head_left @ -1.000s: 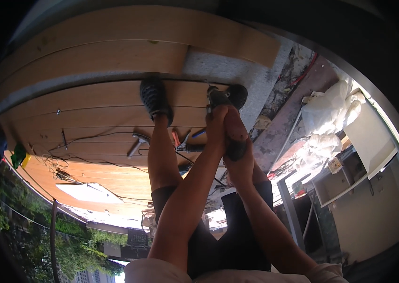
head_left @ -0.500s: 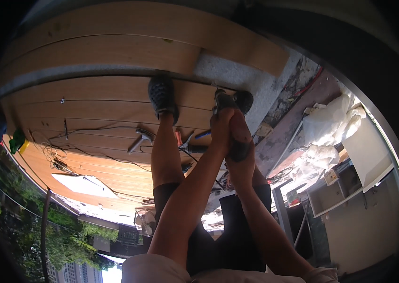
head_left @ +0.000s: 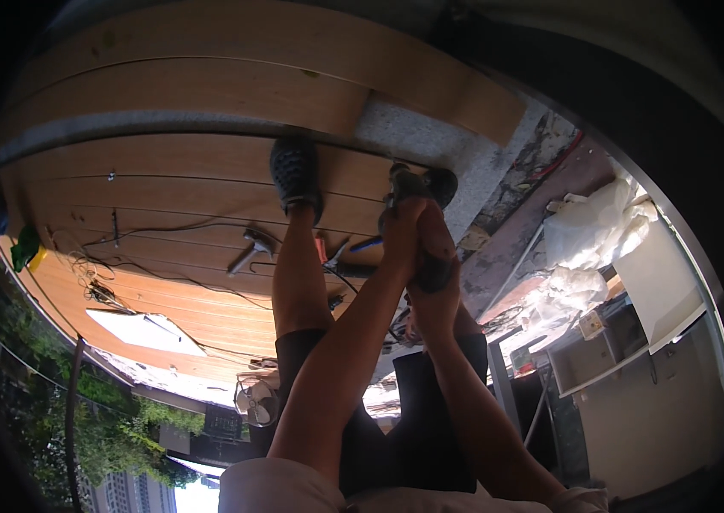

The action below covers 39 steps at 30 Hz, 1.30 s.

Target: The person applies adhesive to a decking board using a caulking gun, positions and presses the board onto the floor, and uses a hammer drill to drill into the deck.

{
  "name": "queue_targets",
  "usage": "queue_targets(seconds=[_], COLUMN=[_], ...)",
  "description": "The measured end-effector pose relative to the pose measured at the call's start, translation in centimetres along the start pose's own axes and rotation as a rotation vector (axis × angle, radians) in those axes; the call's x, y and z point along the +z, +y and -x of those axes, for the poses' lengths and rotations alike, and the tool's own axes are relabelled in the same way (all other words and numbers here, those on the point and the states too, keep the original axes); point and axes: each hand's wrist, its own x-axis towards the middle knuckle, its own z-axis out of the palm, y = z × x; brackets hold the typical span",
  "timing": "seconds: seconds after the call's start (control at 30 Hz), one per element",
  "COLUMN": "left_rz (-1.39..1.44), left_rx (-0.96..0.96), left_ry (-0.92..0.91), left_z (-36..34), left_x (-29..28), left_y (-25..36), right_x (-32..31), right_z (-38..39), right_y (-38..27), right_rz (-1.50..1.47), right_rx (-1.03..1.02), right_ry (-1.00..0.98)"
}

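Both hands are closed on a dark power drill (head_left: 436, 272) with a reddish-brown body, held low in front of me near my right shoe. My left hand (head_left: 404, 215) wraps the front part behind the chuck. Behind it, my right hand (head_left: 435, 309) grips the rear handle end; its fingers are partly hidden. The drill's front end points at the wood plank floor (head_left: 349, 175), close to the plank edge; whether its tip touches the wood I cannot tell. My left shoe (head_left: 293, 175), a dark clog, stands on the planks.
A hammer (head_left: 252, 250), a blue marker-like stick (head_left: 368, 244) and a red-handled tool (head_left: 321, 248) lie by my legs. A black cord (head_left: 199, 227) crosses the planks. Loose boards (head_left: 259, 90) lie beyond a concrete strip (head_left: 417, 128). Plastic sheeting (head_left: 588, 227) is at right, a fan (head_left: 257, 402) at lower left.
The view has shifted very slightly. Both hands keep their hold on the drill at nearly the same spot.
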Motion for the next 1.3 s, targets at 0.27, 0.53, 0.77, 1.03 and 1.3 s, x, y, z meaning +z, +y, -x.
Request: queue_targets(seconds=[0.27,0.53,0.77,1.03,1.3], left_rz=[-0.032,0.000,0.029,0.090,-0.011], left_rx=[0.045,0.089,0.086,0.076,0.147], left_ry=[0.049,0.054,0.056,0.161,0.138], left_z=[-1.0,-1.3,-1.3,-1.0,-3.5], left_x=[-0.4,-0.4,0.1,0.7,-1.7], left_y=[-0.8,-1.1,-1.1,-0.3,-0.9], right_x=[-0.1,0.9,0.9,0.6,1.4], right_z=[-0.2,-0.3,-0.5,-1.1,-1.2], right_y=[-0.2,1.3,1.0,1.3,-3.2], right_rz=[-0.083,-0.086,-0.224,-0.133,0.005], right_rx=[0.234,0.038,0.126,0.079,0.184], right_ry=[-0.095,-0.008,-0.040,-0.052,-0.070])
